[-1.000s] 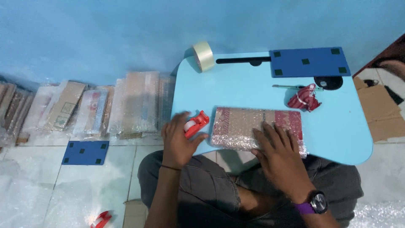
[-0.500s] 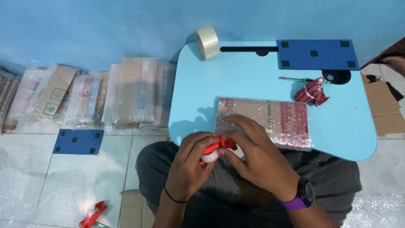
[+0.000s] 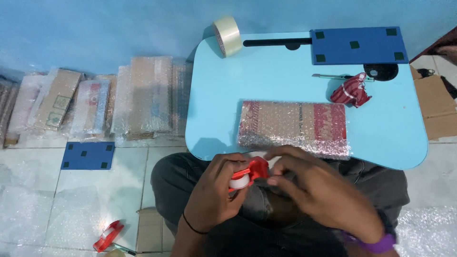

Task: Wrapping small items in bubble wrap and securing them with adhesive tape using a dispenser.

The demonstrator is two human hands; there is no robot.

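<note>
2 red tape dispensers (image 3: 247,175) (image 3: 107,235) — 2 blue boards (image 3: 359,45) (image 3: 88,155) — 1 tape roll (image 3: 226,35).

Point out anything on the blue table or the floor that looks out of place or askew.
A second red tape dispenser lies loose on the floor tiles. The roll of clear tape stands on edge at the table's far corner, leaning on the wall. Nothing looks spilled or damaged.

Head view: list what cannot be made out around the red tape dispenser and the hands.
- Red tape dispenser, head view: its lower part is covered by the left hand, so its full shape is hidden.
- Right hand, head view: motion-blurred; what its fingertips pinch cannot be told.
- Right wrist, head view: the purple band is cut off by the bottom edge.
- Bubble-wrapped package, head view: the wrap blurs its pattern.
</note>
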